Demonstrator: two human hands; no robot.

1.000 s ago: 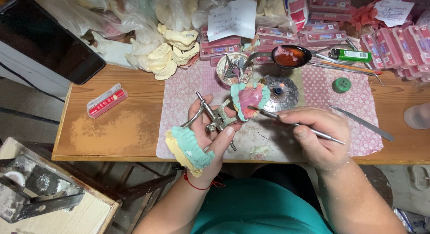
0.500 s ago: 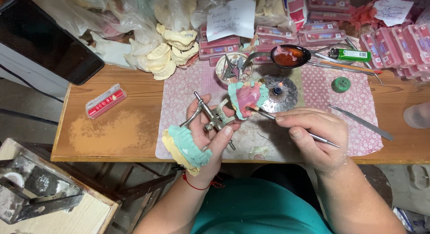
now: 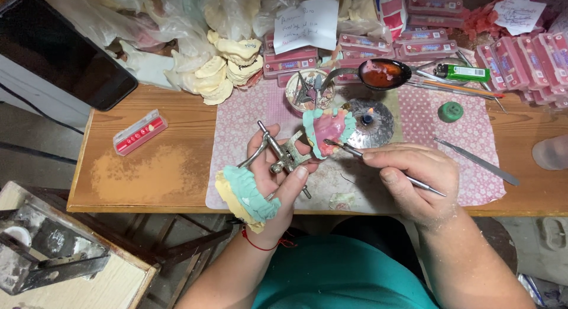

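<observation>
Left hand (image 3: pixel 275 173) grips a metal articulator (image 3: pixel 283 155) carrying a pink denture (image 3: pixel 329 126); right hand (image 3: pixel 414 179) pinches a thin tool (image 3: pixel 378 165), tip touching the denture, just beside the burner (image 3: pixel 371 116).

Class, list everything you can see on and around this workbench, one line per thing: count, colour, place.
Articulator with dental casts: one, metal with green and pink, left hand.
Thin metal instrument: one, silver, right hand, tip at the pink cast.
Burner: one, silver, lit, mat centre.
Spoon: one, red wax, mat top.
Lighter: one, green, top right.
Cap: one, green, mat right.
Flat boxes: many, pink, back.
Plaster casts: several, cream, back left.
Left hand: gripping.
Right hand: gripping.
</observation>
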